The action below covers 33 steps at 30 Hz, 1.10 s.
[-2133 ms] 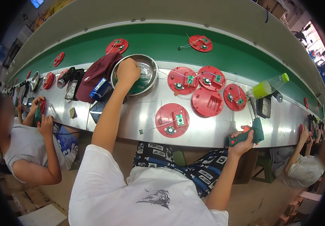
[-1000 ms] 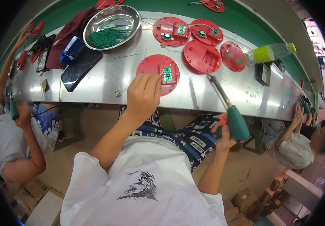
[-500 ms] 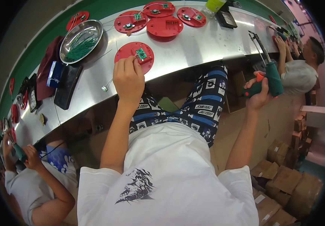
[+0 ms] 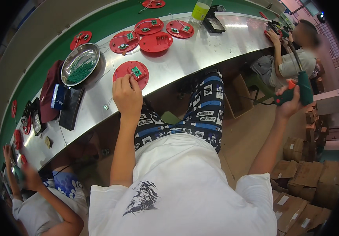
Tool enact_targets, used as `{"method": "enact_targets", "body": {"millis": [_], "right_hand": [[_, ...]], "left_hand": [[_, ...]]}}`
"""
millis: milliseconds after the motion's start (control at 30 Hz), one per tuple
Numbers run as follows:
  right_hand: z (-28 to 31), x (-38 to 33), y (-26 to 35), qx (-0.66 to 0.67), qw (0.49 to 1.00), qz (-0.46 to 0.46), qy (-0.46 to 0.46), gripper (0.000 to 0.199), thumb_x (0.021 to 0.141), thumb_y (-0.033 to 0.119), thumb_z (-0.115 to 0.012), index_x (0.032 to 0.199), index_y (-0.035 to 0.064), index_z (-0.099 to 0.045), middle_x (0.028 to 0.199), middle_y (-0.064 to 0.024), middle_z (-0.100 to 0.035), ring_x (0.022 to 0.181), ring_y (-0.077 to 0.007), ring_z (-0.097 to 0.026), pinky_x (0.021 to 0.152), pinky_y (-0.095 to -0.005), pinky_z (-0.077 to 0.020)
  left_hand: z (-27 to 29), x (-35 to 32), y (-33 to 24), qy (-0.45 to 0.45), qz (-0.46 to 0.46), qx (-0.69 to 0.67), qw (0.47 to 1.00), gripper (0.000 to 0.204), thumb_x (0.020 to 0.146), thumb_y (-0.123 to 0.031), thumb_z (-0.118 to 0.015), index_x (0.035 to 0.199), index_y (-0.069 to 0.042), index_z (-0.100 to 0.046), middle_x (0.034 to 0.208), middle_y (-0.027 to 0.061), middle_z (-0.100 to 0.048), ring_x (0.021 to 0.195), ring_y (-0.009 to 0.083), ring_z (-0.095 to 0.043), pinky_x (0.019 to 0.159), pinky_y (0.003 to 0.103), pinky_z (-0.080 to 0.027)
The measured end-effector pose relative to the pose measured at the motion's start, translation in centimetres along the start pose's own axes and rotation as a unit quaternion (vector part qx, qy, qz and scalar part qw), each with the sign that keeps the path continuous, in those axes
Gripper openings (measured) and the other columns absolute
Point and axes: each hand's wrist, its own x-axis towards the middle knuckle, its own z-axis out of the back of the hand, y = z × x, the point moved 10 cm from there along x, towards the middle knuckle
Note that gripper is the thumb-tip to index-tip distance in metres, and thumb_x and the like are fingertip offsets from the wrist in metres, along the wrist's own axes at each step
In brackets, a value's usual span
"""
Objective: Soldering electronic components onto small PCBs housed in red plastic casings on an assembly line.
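Note:
My left hand [image 4: 127, 96] is at the near edge of a round red plastic disc [image 4: 121, 71] lying on the metal bench. Its fingers are pinched beside the small green circuit board [image 4: 136, 71] on that disc; whatever they hold is hidden. Out to the right, over the floor, my right hand [image 4: 290, 103] grips a dark green soldering gun [image 4: 304, 88] with an orange trigger, its metal tip pointing up and away. A loose small board on a wire [image 4: 106, 106] lies left of my left hand.
Several more red discs [image 4: 156, 44] with boards and wires lie at the back. A steel bowl [image 4: 95, 52] of green wires stands left, near a black tray [image 4: 73, 114] and a blue box [image 4: 58, 97]. A bottle [image 4: 199, 12] stands behind. Co-workers sit on both sides; cartons [image 4: 309, 177] fill the lower right.
My right hand has moved farther right with the soldering gun. The bench things have shifted left in view as my head turned. My left hand stays pinched at the disc's board.

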Motion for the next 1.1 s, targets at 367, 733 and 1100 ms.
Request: {"method": "enact_targets", "body": {"millis": [367, 733, 1100], "right_hand": [[3.2, 2.9, 4.6, 0.015, 0.998, -0.063, 0.023, 0.043, 0.105, 0.037, -0.040, 0.117, -0.0012, -0.057, 0.073, -0.0064, -0.054, 0.062, -0.0137, -0.049, 0.061, -0.0286, -0.0426], [6.6, 2.9, 13.6, -0.107, 0.994, -0.028, 0.020, 0.037, 0.104, 0.024, -0.044, 0.125, -0.0052, -0.053, 0.097, -0.0099, -0.059, 0.073, -0.0129, -0.048, 0.069, -0.0295, -0.0407], [-17.5, -12.9, -5.8, -0.056, 0.922, -0.220, 0.314, 0.053, 0.094, 0.045, -0.065, 0.121, 0.0006, -0.061, 0.092, -0.0069, -0.067, 0.064, -0.0106, -0.058, 0.054, -0.0255, -0.0428]], "left_hand": [[-0.2, 0.4, -0.5, -0.003, -0.003, 0.018, 1.000, 0.009, 0.087, -0.003, -0.066, 0.095, 0.001, -0.067, 0.087, 0.0145, -0.064, 0.080, 0.0332, -0.061, 0.072, 0.044, -0.050], [-0.1, 0.3, 0.0, -0.002, 0.027, 0.022, 0.999, 0.009, 0.085, -0.001, -0.066, 0.093, 0.001, -0.064, 0.085, 0.0152, -0.062, 0.079, 0.0339, -0.060, 0.070, 0.045, -0.049], [-0.5, 0.9, 1.7, 0.068, 0.077, -0.093, 0.990, 0.009, 0.085, 0.001, -0.067, 0.094, 0.002, -0.064, 0.085, 0.0145, -0.062, 0.075, 0.0324, -0.060, 0.067, 0.043, -0.049]]}}
